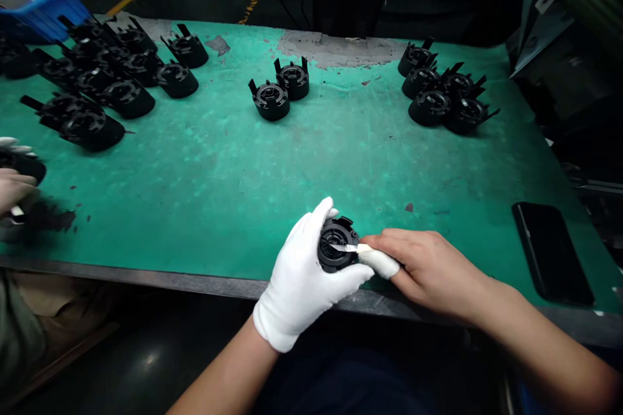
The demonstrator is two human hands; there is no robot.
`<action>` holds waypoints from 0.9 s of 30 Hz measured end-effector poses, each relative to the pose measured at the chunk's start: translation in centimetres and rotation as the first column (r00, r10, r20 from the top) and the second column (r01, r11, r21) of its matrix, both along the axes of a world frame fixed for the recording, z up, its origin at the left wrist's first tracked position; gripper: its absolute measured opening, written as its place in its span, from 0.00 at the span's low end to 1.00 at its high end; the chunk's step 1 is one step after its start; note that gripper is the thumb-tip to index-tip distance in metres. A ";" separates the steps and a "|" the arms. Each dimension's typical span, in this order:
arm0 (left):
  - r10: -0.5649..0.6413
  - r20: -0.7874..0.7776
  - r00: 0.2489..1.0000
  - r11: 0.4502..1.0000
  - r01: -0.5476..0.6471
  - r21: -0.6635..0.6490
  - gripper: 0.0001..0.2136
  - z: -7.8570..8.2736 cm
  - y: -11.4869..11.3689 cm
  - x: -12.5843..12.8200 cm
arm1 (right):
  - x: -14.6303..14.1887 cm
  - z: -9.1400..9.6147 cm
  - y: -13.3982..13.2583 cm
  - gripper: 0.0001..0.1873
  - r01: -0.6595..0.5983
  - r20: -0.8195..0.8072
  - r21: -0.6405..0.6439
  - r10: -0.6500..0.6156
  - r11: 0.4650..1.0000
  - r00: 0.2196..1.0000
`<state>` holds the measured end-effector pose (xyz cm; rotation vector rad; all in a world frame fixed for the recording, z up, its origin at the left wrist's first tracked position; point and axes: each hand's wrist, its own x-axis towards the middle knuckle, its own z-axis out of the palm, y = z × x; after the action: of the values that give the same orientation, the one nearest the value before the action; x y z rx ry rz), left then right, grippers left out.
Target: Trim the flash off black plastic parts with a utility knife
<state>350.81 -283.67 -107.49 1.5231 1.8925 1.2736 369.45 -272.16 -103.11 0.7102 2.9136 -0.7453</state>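
Observation:
My left hand point(304, 279), in a white glove, is closed around a round black plastic part point(335, 233) near the front edge of the table. The part's ringed face is turned up toward me. From the right, my right hand point(428, 266) grips a small knife point(348, 248) with a pointed metal blade. The hand is bare except for a white cover on the thumb. The blade lies over the part's face; whether it touches the plastic I cannot tell. Most of the knife's handle is hidden by my fingers.
Similar black parts stand on the green table point(219, 175): a large cluster point(97, 84) at left, a pair point(272, 100) at centre back, a group point(431, 107) at right. A phone point(552, 253) lies at right. A co-worker's hands point(14, 188) hold a part at far left, below a blue bin point(48, 10).

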 end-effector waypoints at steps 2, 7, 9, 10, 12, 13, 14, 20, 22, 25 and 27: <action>0.005 -0.005 1.000 1.000 -0.005 0.012 0.45 0.0 0.1 0.0 | -0.2 0.0 0.2 0.21 0.001 0.021 0.018 -0.002 1.000 1.000; 0.004 -0.019 1.000 0.999 -0.003 0.043 0.44 -0.4 0.3 0.1 | -0.5 -0.2 0.3 0.22 0.068 0.079 0.106 -0.076 0.992 0.994; 0.006 -0.028 1.000 0.999 -0.005 0.042 0.44 -0.4 0.3 0.0 | -0.2 0.1 0.2 0.21 0.057 0.061 0.092 -0.063 0.994 0.996; 0.007 -0.032 0.999 0.999 -0.006 0.039 0.45 -0.4 0.3 0.0 | -0.1 0.3 0.1 0.21 0.046 0.052 0.085 -0.050 0.995 0.997; 0.008 -0.036 0.999 0.999 -0.006 0.035 0.45 -0.3 0.3 0.0 | 0.2 0.7 -0.1 0.21 0.021 0.055 0.083 -0.025 0.996 0.998; 0.007 -0.035 0.999 0.999 -0.006 0.036 0.44 -0.2 0.3 0.0 | 0.2 0.9 -0.2 0.22 0.010 0.071 0.088 -0.016 0.996 0.997; 0.007 -0.035 0.999 0.999 -0.006 0.039 0.44 -0.2 0.3 0.0 | 0.2 1.1 -0.3 0.22 -0.001 0.093 0.096 -0.008 0.995 0.996; -0.005 -0.037 0.999 0.998 0.008 0.068 0.44 -0.2 0.2 0.0 | -1.0 1.6 -0.1 0.22 0.062 0.201 0.306 -0.128 0.950 0.971; -0.009 -0.049 0.999 0.997 0.013 0.071 0.44 -0.2 0.2 -0.1 | -1.2 1.7 0.2 0.21 0.088 0.193 0.328 -0.158 0.941 0.968; -0.006 -0.061 0.998 0.996 0.011 0.084 0.44 -0.4 0.1 -0.2 | -0.6 1.5 0.1 0.20 0.107 0.105 0.151 -0.123 0.983 0.987; -0.008 -0.060 0.998 0.995 0.014 0.098 0.45 -0.5 0.1 -0.2 | 0.0 1.1 -0.6 0.17 0.155 0.063 -0.028 -0.153 0.988 0.986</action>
<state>350.60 -283.61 -107.97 1.6356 1.8802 1.3494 369.46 -272.73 -102.04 0.9456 2.8101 -0.7691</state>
